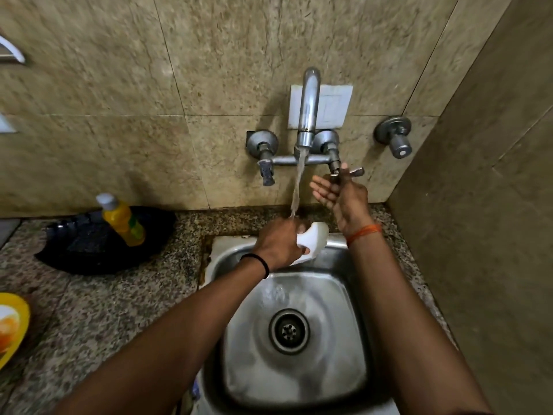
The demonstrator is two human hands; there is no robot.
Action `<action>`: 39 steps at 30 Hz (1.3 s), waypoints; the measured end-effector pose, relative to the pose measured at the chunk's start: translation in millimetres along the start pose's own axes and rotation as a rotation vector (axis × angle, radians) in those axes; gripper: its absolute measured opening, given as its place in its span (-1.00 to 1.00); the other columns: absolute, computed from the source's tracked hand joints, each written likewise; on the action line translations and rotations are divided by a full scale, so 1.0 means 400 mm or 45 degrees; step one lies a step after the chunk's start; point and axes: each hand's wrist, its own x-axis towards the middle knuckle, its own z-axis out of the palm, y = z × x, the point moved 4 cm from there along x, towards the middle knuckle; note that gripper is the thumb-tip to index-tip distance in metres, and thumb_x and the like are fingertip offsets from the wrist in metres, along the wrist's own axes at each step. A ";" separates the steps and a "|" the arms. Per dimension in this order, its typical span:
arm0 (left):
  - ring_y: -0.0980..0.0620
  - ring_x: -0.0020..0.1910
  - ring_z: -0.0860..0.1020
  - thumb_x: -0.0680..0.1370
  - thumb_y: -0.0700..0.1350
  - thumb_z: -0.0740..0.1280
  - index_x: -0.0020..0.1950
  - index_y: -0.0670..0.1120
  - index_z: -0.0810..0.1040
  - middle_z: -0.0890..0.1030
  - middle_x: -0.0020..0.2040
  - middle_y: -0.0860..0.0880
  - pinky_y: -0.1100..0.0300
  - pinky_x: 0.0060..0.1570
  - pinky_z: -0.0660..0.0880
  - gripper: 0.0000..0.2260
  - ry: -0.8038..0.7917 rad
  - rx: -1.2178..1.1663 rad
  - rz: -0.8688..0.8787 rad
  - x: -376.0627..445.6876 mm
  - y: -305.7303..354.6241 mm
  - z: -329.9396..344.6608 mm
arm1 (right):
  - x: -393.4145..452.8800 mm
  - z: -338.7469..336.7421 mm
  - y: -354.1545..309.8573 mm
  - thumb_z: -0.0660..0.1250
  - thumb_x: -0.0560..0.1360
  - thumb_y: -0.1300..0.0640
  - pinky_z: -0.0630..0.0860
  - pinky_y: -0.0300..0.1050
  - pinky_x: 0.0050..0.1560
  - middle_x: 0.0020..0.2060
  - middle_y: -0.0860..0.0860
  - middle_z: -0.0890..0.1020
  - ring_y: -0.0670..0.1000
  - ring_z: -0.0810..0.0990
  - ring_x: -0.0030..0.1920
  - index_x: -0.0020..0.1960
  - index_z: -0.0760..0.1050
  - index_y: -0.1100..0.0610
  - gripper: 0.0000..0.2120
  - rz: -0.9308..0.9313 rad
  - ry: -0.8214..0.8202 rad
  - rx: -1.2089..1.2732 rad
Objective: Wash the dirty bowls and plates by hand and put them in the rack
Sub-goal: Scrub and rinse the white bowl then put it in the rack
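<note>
Rinse at sink point(344, 283), tap point(308, 106) running.
Left hand point(279, 244) grasps white bowl point(314, 238) under the stream; right hand point(341, 196) released, fingers spread by tap handle point(348, 172). Yellow bottle point(124, 221) label unreadable.

Sink point(353, 298) brushed steel, wet; counter point(98, 298) speckled granite; bowl point(314, 239) glossy white.
</note>
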 end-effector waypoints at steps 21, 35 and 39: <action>-0.09 -0.35 0.59 0.29 -0.19 0.51 -0.05 -0.04 0.55 0.62 -0.32 -0.03 0.20 -0.45 0.38 -0.72 0.155 0.428 0.472 -0.195 -0.015 0.003 | -0.102 -0.134 0.243 0.35 0.48 -0.05 0.60 0.14 -0.07 0.10 0.19 0.58 0.24 0.59 0.08 0.28 0.38 0.15 -0.54 0.645 -0.172 -0.606; -0.20 0.55 -0.09 0.28 0.59 -0.17 0.57 -0.13 -0.09 -0.08 0.56 -0.26 -0.14 0.50 -0.05 0.08 -0.166 0.374 -0.027 -0.134 -0.105 0.109 | -0.165 -0.115 0.295 0.29 0.54 0.19 0.56 0.17 -0.05 0.06 0.19 0.66 0.21 0.64 0.02 0.25 0.48 0.15 -0.71 0.398 -0.163 -0.016; -0.16 0.56 -0.13 0.42 0.50 -0.07 0.58 0.01 -0.05 -0.08 0.59 -0.07 -0.14 0.50 -0.05 -0.14 -0.308 0.305 0.208 -0.139 -0.048 0.139 | -0.155 -0.122 0.307 0.28 0.53 0.18 0.59 0.16 0.05 0.08 0.21 0.66 0.21 0.64 0.06 0.24 0.51 0.21 -0.71 0.348 -0.114 0.008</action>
